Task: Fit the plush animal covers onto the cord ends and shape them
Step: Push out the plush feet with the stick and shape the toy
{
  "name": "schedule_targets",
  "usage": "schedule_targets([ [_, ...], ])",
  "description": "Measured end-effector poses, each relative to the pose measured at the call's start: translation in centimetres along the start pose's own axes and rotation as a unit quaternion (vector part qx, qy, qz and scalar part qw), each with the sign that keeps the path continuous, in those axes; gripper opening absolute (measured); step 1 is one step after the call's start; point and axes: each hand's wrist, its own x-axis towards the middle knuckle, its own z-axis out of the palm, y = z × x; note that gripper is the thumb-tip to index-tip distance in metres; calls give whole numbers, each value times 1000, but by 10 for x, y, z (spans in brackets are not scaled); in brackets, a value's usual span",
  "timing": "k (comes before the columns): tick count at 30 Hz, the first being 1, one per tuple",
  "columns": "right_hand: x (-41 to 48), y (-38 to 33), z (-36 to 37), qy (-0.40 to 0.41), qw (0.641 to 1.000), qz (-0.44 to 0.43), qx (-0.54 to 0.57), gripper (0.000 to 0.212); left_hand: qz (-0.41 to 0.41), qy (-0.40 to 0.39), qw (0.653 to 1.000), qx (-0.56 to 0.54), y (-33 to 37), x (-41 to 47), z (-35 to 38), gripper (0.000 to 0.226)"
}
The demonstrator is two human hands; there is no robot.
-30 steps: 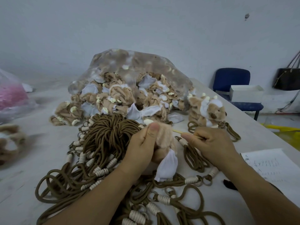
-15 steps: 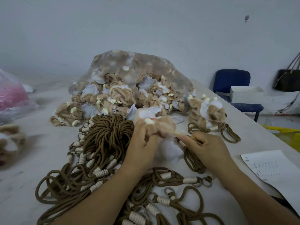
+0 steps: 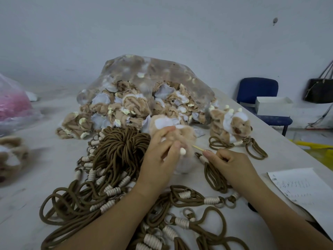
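The left hand grips a tan and white plush cover near the middle of the table, with its fingers curled around the soft fabric. The right hand, at 3 o'clock from the cover, has its fingers curled and pinches a thin stick whose tip points at the cover. From the cover, a clear bag full of covers lies at 12 o'clock, a finished plush animal at 2 o'clock, a heap of brown cords at 9 o'clock and a paper sheet at 4 o'clock
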Motion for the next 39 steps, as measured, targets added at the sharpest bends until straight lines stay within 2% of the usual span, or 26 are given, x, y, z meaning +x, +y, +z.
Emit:
schedule_targets([
  [2,-2,-2,1,-7,999,-12,30,66,-8,30,1000,-2,-3,1,-1,23],
  [7,-5,-4,2,-15,997,-43,62,72,-58,16,998,-25,-7,0,-1,60],
  [12,-4,-4,4,-3,994,-31,102,67,-93,42,994,-43,-7,3,-1,72],
  [18,-3,-1,3,-9,996,-25,89,66,-103,49,992,-61,-5,3,-4,50],
  [21,-1,3,-4,-22,999,-28,33,65,-88,61,993,-53,-5,3,-5,49],
  [26,1,1,-16,-11,995,-64,-71,71,-49,50,997,24,-6,5,-7,45],
  [30,0,-4,-17,-7,991,-104,-83,69,-30,19,998,59,-9,5,-8,47],
  [33,-3,-6,-11,-27,994,-101,-23,69,-49,5,998,27,-8,5,-5,37],
  [36,-6,-9,-2,-49,992,-52,101,66,-85,-30,992,-84,-6,3,0,29],
  [39,-6,-10,4,-59,987,-25,149,59,-57,-58,988,-128,-5,2,4,31],
])
